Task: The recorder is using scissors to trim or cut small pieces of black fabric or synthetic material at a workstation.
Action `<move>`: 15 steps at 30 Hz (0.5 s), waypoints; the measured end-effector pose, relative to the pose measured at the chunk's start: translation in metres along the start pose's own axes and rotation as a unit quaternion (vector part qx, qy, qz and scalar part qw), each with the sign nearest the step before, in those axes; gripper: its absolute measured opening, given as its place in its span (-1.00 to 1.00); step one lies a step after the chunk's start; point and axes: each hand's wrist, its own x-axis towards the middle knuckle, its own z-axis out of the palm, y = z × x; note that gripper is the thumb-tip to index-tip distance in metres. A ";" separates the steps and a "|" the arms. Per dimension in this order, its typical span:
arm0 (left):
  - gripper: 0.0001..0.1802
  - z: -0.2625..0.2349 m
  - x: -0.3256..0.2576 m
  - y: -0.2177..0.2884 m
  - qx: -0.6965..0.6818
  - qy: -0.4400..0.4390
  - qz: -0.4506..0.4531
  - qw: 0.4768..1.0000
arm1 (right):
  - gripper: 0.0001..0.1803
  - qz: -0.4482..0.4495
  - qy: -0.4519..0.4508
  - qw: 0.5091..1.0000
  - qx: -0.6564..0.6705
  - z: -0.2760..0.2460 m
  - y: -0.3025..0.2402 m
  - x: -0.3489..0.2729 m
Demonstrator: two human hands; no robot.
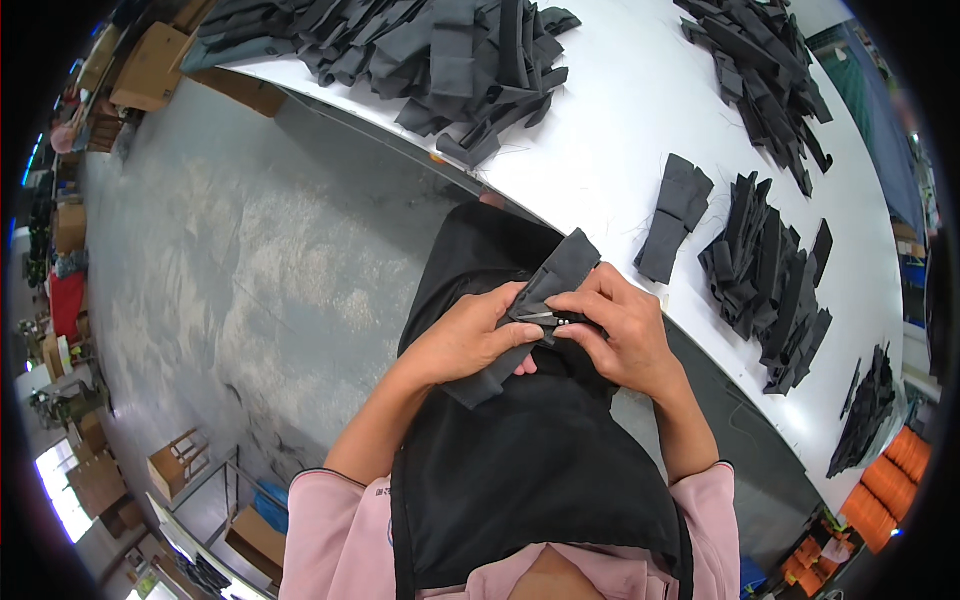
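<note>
Above my lap, my left hand (470,335) grips a dark grey fabric strip (568,262), its thumb pressed on the near side. The strip runs on a slant, its upper end up by the table edge and its lower end over my black apron (520,470). My right hand (632,325) is closed round small metal thread snips (538,316). Their pointed blades lie against the strip, close to my left thumb. Part of the snips is hidden by my right fingers, and I cannot make out any thread between the blades.
On the white table (610,130) lies a large heap of dark fabric strips (400,55), with further piles (765,270) to the right. A separate strip (675,215) sits near the table's edge. Orange rolls (885,480) stand beyond the right end. Cardboard boxes (150,65) are at the far left.
</note>
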 end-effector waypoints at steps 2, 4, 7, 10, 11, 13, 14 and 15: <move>-0.72 -0.001 -0.001 0.001 0.003 -0.003 0.001 1.000 | -0.71 -0.028 -0.001 0.999 -0.022 0.000 0.001 0.000; -0.73 -0.001 -0.001 0.001 -0.003 -0.002 -0.008 1.000 | -0.71 -0.037 0.011 0.999 -0.025 0.004 0.003 -0.003; -0.73 0.001 -0.001 0.003 -0.011 0.000 -0.016 1.000 | -0.72 -0.018 0.045 0.999 -0.003 0.007 0.002 -0.010; -0.71 0.001 0.002 0.001 -0.006 -0.001 -0.011 1.000 | -0.73 0.020 0.063 0.997 0.031 0.010 0.000 -0.010; -0.69 0.001 0.002 0.000 -0.001 -0.004 -0.005 1.000 | -0.73 0.030 0.059 0.997 0.039 0.011 0.000 -0.010; -0.65 0.000 0.002 -0.001 -0.031 0.011 -0.014 0.999 | -0.74 0.056 0.084 0.993 0.052 0.009 -0.003 -0.009; -0.61 0.000 0.002 -0.001 -0.060 0.027 -0.023 0.998 | -0.75 0.082 0.109 0.988 0.066 0.008 -0.004 -0.009; -0.61 0.000 0.001 -0.001 -0.058 0.028 -0.022 0.998 | -0.75 0.081 0.111 0.988 0.067 0.007 -0.005 -0.012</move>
